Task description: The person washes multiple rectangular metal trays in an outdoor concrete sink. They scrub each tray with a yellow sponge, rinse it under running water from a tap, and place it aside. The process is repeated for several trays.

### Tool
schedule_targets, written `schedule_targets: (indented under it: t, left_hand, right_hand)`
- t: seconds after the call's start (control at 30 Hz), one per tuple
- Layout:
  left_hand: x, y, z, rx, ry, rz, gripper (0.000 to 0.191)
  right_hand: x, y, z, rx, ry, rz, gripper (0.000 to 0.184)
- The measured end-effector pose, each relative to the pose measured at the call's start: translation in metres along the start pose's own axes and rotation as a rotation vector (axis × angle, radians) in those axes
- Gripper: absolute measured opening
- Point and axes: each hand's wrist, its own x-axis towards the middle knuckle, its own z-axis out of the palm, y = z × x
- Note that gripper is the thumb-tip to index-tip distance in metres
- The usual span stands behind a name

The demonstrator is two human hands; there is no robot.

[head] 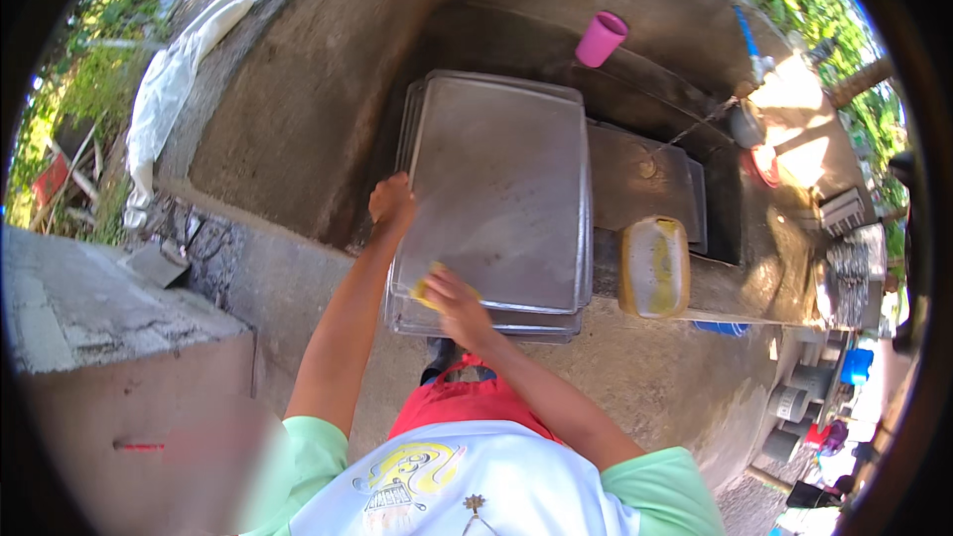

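A stack of metal baking trays (499,186) lies in front of me across the edge of a concrete basin. My left hand (392,201) is closed around the left rim of the top tray. Against the tray's near left corner, my right hand (456,305) presses a yellow sponge (426,294), which its fingers partly cover. The top tray's surface looks wet, with a few dark specks. To the right, a cut-open yellowish plastic container (654,268) stands on the basin's ledge, with pale and yellow matter inside.
Water runs from a tap (737,98) onto more metal sheets (636,171) in the right compartment. A pink plastic cup (601,39) sits at the basin's back. White plastic sheeting (167,89) drapes the left wall. Stacked trays (852,268) and buckets (789,402) are at right.
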Motion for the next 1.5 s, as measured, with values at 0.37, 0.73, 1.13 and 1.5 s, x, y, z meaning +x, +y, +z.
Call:
schedule_targets:
  t: [0.37, 0.73, 1.13, 1.5]
  left_hand:
    - [-0.01, -0.036, 0.02, -0.051, -0.065, 0.077, 0.032]
    - [-0.066, 0.1, -0.069, -1.035, -0.506, 0.426, 0.027]
    - [-0.032, 0.025, 0.084, 0.228, 0.492, 0.184, 0.034]
    - [-0.041, 0.031, 0.075, 0.121, 0.391, 0.2, 0.042]
  right_hand:
    - [0.053, 0.086, -0.02, -0.475, 0.156, 0.383, 0.053]
    - [0.104, -0.083, -0.271, 1.166, 0.469, 0.417, 0.073]
    - [0.022, 0.093, -0.059, -0.249, 0.425, 0.263, 0.042]
    - [0.16, 0.177, -0.036, -0.381, 0.42, -0.042, 0.028]
